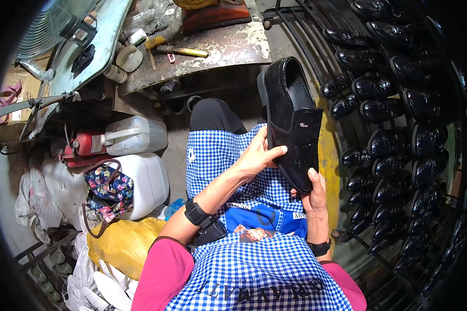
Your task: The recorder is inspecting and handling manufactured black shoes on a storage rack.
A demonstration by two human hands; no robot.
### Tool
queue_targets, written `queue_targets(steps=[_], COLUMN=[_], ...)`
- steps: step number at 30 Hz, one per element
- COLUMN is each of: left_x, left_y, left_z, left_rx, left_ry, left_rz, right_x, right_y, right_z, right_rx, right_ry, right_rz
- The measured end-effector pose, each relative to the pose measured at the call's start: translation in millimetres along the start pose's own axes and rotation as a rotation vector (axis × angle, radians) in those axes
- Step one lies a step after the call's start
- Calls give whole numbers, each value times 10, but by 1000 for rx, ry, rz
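Note:
A black slip-on shoe (pixel 297 127) is held up over my lap, its opening at the far end and its toe toward me. My left hand (pixel 258 154) grips the shoe's left side near the middle, thumb lying over the upper. At the toe, my right hand (pixel 313 193) is closed round the tip with the thumb on top. Small light marks show on the shoe's upper. Under it spreads the blue checked apron (pixel 218 160) that I wear.
A rack of glossy black shoes (pixel 381 111) stands close on the right. Ahead is a worn worktable (pixel 228 44) with a yellow-handled hammer (pixel 184 51) and a round container (pixel 129 58). White jugs (pixel 149 179), a floral bag (pixel 109 187) and a yellow sack (pixel 124 249) crowd the left.

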State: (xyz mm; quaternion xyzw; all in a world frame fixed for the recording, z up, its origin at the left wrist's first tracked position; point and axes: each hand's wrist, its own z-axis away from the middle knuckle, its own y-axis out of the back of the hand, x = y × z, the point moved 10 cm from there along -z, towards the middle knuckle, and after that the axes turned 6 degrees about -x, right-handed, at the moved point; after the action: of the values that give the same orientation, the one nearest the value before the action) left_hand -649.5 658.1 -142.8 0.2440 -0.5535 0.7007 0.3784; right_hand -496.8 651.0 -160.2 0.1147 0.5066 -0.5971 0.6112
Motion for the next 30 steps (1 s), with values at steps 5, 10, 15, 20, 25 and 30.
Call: queue_targets(steps=[5, 10, 15, 20, 25, 30], left_x=[-10, -41, 10, -21, -2, -74], left_y=[-23, 50, -48, 15, -28, 69], left_z=[13, 22, 14, 12, 24, -20], left_rx=[35, 102, 10, 23, 28, 81], left_ry=[105, 133, 82, 69, 118, 143], left_rz=[-20, -23, -30, -26, -118, -95], right_x=[0, -39, -1, 20, 21, 7], right_y=[21, -20, 25, 26, 27, 67], right_z=[5, -5, 2, -8, -3, -26], right_rx=[18, 17, 18, 22, 22, 21], right_ry=[1, 34, 29, 31, 14, 45], right_rz=[-29, 0, -44, -64, -77, -48])
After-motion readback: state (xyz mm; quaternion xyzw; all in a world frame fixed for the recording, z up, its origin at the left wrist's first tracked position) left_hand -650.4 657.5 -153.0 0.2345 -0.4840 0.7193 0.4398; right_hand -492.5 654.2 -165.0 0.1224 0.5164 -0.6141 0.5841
